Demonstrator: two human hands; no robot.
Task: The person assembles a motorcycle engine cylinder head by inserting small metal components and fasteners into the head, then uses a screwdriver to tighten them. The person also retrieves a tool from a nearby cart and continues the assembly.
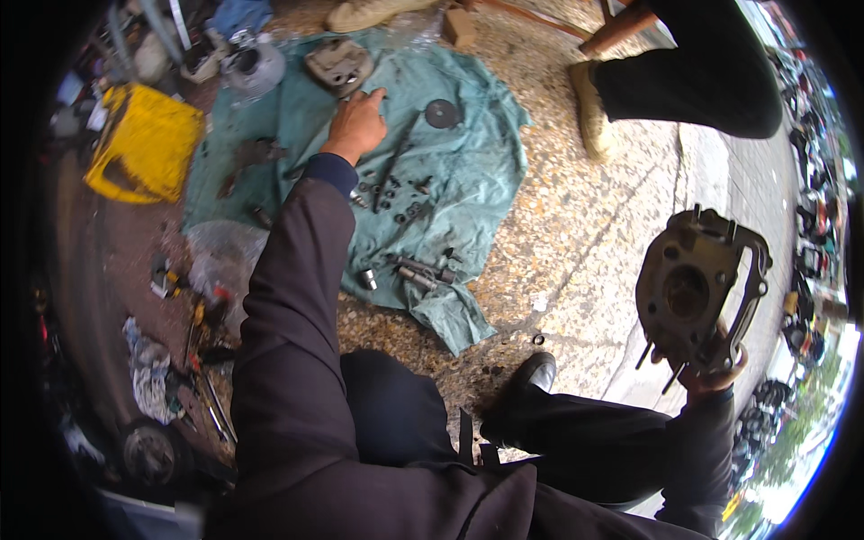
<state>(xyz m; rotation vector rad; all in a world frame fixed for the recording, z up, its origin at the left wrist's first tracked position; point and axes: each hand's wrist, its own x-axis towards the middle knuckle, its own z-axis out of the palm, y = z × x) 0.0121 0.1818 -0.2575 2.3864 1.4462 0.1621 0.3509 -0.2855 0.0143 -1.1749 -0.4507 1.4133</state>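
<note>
My right hand grips a dark metal engine cylinder head from below, holding it up at the right. The part has a round recess, a long side slot and two studs poking down. At the far side of a green cloth, my left hand reaches out with fingers apart and nothing visible in them. Its fingertips are just short of, or touching, a grey-brown metal casting; I cannot tell which. A black disc lies to the right of that hand. Small dark engine parts are scattered nearer me.
Several metal pins and a socket lie at the cloth's near edge. On the left are a yellow plastic container, clear plastic, rags and tools. Another person's leg and shoe are at the far right.
</note>
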